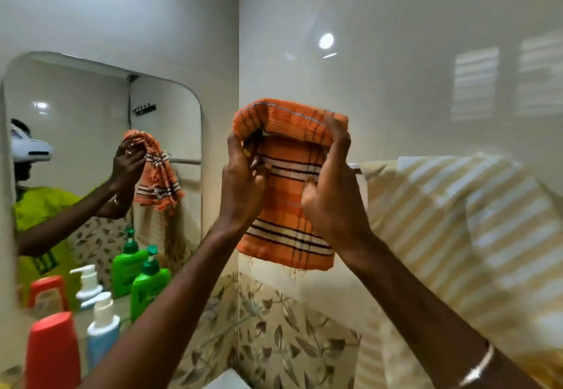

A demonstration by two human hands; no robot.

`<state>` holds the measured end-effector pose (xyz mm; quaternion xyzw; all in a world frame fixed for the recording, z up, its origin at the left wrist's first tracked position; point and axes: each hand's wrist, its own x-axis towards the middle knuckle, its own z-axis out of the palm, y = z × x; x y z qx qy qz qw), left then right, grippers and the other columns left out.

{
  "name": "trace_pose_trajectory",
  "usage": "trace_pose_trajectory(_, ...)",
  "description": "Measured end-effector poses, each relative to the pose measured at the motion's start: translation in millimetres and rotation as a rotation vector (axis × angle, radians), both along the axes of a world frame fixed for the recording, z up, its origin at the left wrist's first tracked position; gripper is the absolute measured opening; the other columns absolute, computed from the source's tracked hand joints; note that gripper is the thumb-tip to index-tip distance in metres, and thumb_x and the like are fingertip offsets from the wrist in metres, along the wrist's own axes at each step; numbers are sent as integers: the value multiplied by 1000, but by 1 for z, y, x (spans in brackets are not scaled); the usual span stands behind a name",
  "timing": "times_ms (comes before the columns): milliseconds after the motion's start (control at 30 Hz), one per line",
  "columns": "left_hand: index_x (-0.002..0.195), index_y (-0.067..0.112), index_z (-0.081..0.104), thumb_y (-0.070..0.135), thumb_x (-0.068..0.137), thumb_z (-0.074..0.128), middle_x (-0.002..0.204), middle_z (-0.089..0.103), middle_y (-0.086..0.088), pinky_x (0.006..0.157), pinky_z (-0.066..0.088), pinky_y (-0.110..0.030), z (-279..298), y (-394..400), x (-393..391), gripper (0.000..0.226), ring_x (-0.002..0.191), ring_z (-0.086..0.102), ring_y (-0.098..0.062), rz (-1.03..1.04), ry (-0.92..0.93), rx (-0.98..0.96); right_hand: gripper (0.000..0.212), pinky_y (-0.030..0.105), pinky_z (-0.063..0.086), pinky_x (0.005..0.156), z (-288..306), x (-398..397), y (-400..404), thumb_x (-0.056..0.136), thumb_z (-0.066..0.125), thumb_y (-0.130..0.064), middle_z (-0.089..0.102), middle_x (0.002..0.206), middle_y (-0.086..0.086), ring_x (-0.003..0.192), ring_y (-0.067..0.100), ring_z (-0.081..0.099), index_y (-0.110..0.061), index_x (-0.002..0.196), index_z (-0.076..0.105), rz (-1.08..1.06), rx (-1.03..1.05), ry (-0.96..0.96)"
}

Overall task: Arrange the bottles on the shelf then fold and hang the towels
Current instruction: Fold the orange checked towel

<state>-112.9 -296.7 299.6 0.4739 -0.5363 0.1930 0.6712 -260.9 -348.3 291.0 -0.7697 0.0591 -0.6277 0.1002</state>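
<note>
Left hand point(240, 181) fingers point(259, 175) and right hand point(330, 196) fingers point(335, 132) are curling round the orange towel point(292, 187), pinching its folded top over the towel rail point(355, 166) at the far wall. Risk, as I'm judging it: the fold is sitting bunched and uneven, so it's likely sliding off on release or crowding the striped cream towel point(457, 221) just right. Towel itself is hanging doubled, orange check with dark and white bands, frayed threads at the hem.

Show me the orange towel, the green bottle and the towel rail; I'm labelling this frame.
orange towel point(289, 193): head view, middle of its hanging front.
green bottle point(149, 289): head view, its body.
towel rail point(355, 166): head view, bare end.
</note>
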Motion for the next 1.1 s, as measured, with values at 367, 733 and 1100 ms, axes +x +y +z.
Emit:
trace_pose_trajectory(367,147,23,36,46,91,57,141,59,-2,114,36,-54,36,-89,47,64,129,56,-25,-55,-8,433,108,48,51,96,42,37,-70,88,67,-9,40,157,20,125,38,59,-21,161,-11,-758,-249,448)
trace_pose_trajectory(733,154,33,14,82,66,58,134,43,3,116,28,-51,-9,-121,66,109,137,33,-23,-56,221,165,57,34,55,65,100,55,-93,60,87,-27,67,103,4,85,25,65,-18,112,65,-644,265,993)
trace_pose_trajectory(1100,126,32,22,48,51,94,136,39,-9,97,55,-46,-21,-126,69,105,121,56,-27,-390,662,-16,65,37,61,61,105,60,-123,63,77,-56,79,93,14,81,35,76,-13,111,74,-207,814,969)
